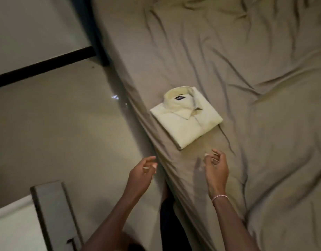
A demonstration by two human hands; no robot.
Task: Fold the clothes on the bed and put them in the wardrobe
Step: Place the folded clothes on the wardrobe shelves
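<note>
I see a folded pale-yellow collared shirt (186,117) lying flat near the left edge of the wrinkled taupe-sheeted bed (246,69).
From the shirt, the left hand (141,173) sits at 7 o'clock and the right hand (216,169), with a pale chain bracelet (220,198) on its wrist, at 5 o'clock. Both are near the shirt without touching it, fingers loosely curled, holding nothing.

- A pale yellow collared shirt (186,117), folded into a neat rectangle, lies flat at the centre of the frame, collar toward the upper left.
- The bed (246,69), covered in a wrinkled grey-brown sheet, fills the right side; the shirt sits near its left edge.
</note>
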